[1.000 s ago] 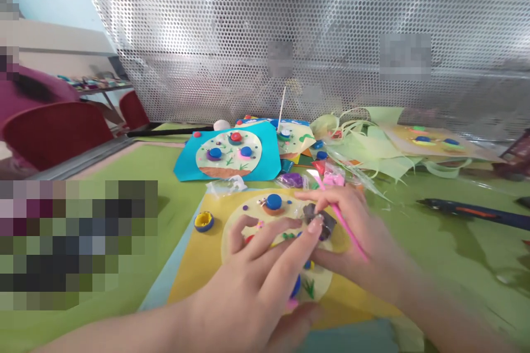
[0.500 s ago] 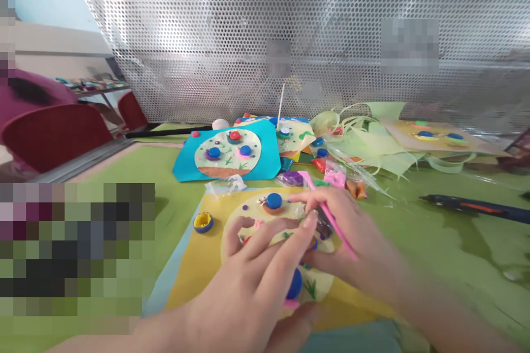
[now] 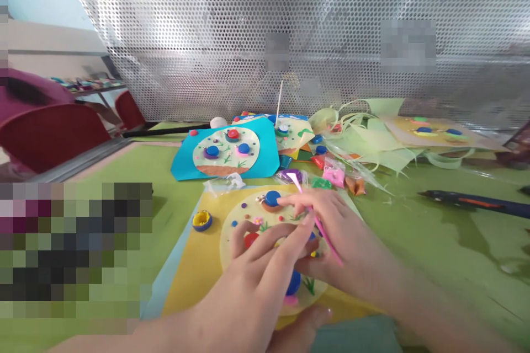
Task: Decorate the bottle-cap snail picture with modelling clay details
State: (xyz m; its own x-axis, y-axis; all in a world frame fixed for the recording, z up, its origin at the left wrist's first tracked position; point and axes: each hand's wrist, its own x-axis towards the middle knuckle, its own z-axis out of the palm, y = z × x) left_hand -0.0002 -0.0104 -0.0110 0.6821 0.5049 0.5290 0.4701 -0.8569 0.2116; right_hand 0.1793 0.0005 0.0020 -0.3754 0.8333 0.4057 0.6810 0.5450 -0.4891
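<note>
A yellow sheet (image 3: 182, 276) with a pale round panel (image 3: 232, 215) lies under both hands. Blue and red caps, small clay dots, a pink flower and green clay grass decorate the panel. My right hand (image 3: 331, 220) grips a slim pink clay tool (image 3: 324, 233), which slants across its fingers. Over the panel's middle, my left hand (image 3: 260, 270) spreads its fingers, their tips close to my right fingers; the spot between the hands is partly hidden. Near the right fingertips sits a blue cap (image 3: 273, 198) on brown clay. A blue cap filled with yellow clay (image 3: 202, 220) rests left of the panel.
Behind the sheet stand a turquoise picture (image 3: 267, 149) and several small clay packets (image 3: 333, 172). Pale green paper strips (image 3: 364, 143) pile up farther back. A dark pen (image 3: 476, 204) lies at right, and a perforated metal screen (image 3: 232, 22) closes off the back.
The brown clay packet that showed between my hands is out of sight. My right hand has moved slightly left with the pink tool, and my left fingers bend over the panel much as before.
</note>
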